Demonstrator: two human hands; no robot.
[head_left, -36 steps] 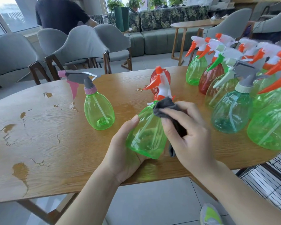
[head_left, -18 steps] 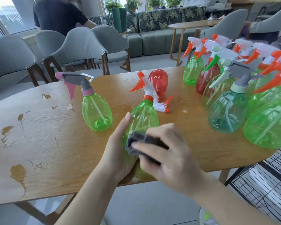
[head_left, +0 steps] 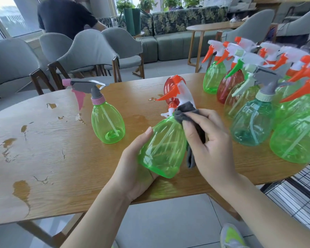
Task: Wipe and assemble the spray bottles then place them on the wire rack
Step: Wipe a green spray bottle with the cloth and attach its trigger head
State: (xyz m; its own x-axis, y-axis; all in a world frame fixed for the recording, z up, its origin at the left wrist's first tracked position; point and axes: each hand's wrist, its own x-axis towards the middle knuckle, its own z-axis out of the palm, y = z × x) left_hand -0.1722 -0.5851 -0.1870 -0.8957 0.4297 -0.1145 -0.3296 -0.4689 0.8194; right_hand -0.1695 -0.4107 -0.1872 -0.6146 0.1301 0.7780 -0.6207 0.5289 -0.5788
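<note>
My left hand [head_left: 135, 169] cups the bottom of a green spray bottle [head_left: 162, 149] with a white and orange trigger head, tilted away from me over the wooden table [head_left: 43, 158]. My right hand [head_left: 211, 149] grips a dark grey cloth [head_left: 184, 111] and presses it against the bottle's neck and right side. Behind the head lies a red bottle [head_left: 169, 88], partly hidden. A green bottle with a grey and pink head [head_left: 106, 122] stands upright to the left.
Several assembled green, red and teal bottles [head_left: 254, 115] crowd the table's right end. A black wire rack [head_left: 301, 197] sits low at the right, beside the table. Wet patches [head_left: 21, 190] mark the table's left side. Grey chairs [head_left: 86, 54] and a seated person [head_left: 64, 17] are beyond.
My right hand moved the cloth from the bottle's lower body up to its neck. The bottle tilted back toward the red bottle, as it was one second ago.
</note>
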